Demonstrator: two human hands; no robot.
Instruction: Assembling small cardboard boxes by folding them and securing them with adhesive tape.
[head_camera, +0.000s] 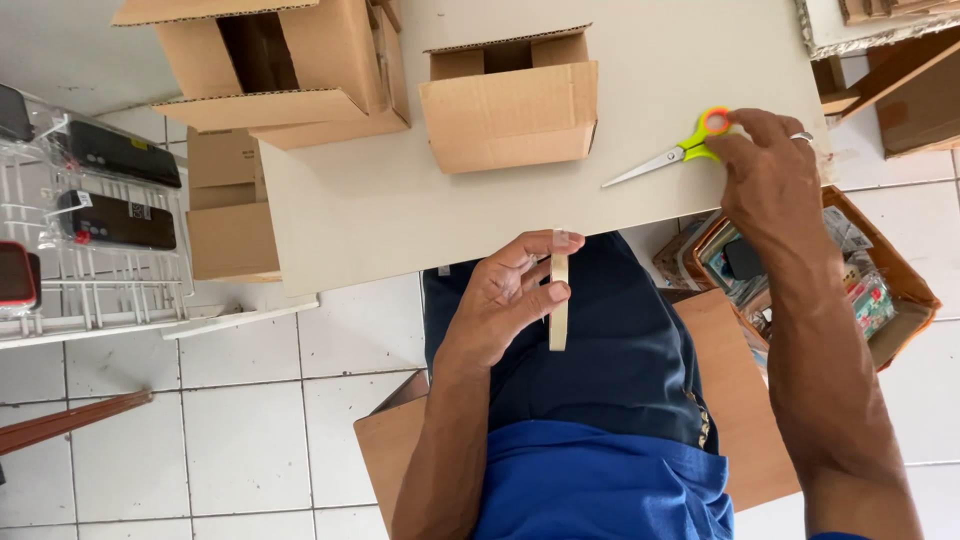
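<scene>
My left hand (500, 300) holds a tape roll (558, 302) edge-on. My right hand (765, 170) grips scissors (672, 155) on the counter (400, 200), near a small box (510, 100).

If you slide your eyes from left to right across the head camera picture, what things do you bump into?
White wire rack with dark phones → big open cardboard box → smaller cardboard box → roll of tape in the left hand → green-handled scissors → right hand → brown box of packets.

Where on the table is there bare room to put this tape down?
Bare patch: table front, between small box and near edge, left of scissors. Far left corner is crowded by the big box; right hand covers the scissors' handles.
</scene>
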